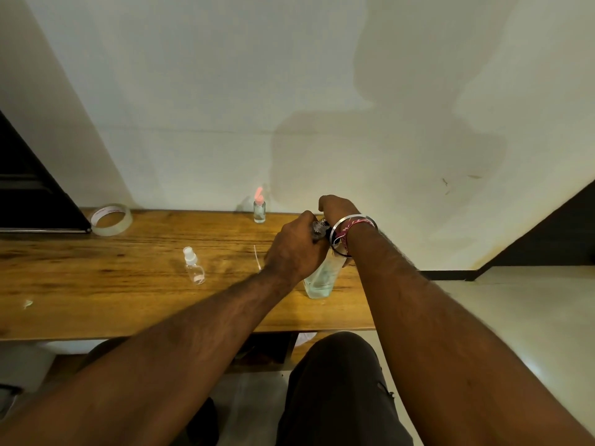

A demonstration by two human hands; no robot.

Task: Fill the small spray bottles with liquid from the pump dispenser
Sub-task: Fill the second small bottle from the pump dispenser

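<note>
— Gripping the neck of the big clear bottle (pixel 320 278) right of frame centre, the left hand (pixel 291 249) has its fingers curled round the top, close to a dark, ridged part (pixel 319 227) there. Probably the pump dispenser.

— And the right hand (pixel 336 207)?

— Just behind it, above the bottle's top, fingers bent downward. I cannot tell what it pinches, if anything; the left hand and the bangle (pixel 351 231) hide that.

— How far along is the filling?

— Early, I'd judge. One small spray bottle (pixel 194 264) stands capped at centre left on the wooden table (pixel 128 284), looking empty. Another small bottle with a pink top (pixel 259 208) stands at the back edge by the wall; its level is unclear.

— So what remains?

— Seemingly all the filling. A tape roll (pixel 111 219) lies upper left.
</note>
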